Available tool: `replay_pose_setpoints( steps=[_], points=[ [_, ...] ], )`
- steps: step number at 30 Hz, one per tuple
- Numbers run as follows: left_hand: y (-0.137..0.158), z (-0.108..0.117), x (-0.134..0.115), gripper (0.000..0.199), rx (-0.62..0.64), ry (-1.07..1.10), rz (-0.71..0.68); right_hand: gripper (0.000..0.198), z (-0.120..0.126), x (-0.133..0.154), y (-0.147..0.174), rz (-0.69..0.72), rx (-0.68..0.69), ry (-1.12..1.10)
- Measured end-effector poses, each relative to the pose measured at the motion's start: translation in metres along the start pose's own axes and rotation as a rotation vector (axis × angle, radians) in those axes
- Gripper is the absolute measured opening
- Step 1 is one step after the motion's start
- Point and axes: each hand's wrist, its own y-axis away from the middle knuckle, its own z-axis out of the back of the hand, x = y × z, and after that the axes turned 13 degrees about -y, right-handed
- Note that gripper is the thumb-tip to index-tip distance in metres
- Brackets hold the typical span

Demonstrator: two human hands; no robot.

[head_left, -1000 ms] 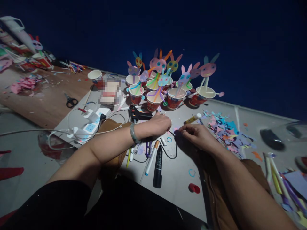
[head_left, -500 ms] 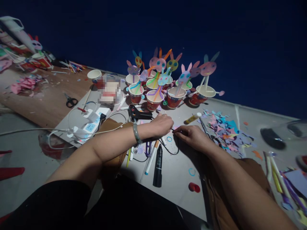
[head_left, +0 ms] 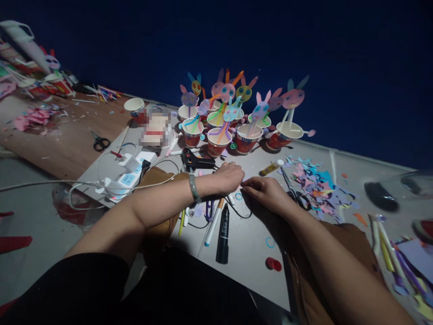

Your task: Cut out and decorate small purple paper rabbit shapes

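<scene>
Black glue gun (head_left: 197, 161) lies just beside the left hand (head_left: 230, 177).

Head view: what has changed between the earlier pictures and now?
The right hand has moved leftward, bringing its fingertips close to the left hand, which shifted slightly right. More of the scissors by the paper scraps now shows. Whether either hand took or released anything is too small to tell. The cups, glue gun and black marker stayed put.
</scene>
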Motion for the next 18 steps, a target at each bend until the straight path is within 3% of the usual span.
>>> replay_pose_setpoints(
  steps=[12,18],
  points=[
    [0.000,0.002,0.001,0.028,0.001,0.007,0.022,0.019,-0.017,0.003,-0.003,-0.056,-0.082,0.108],
    [-0.003,-0.002,0.005,0.024,-0.014,0.078,0.017,0.021,-0.009,0.006,-0.001,-0.007,-0.075,-0.007]
  ],
)
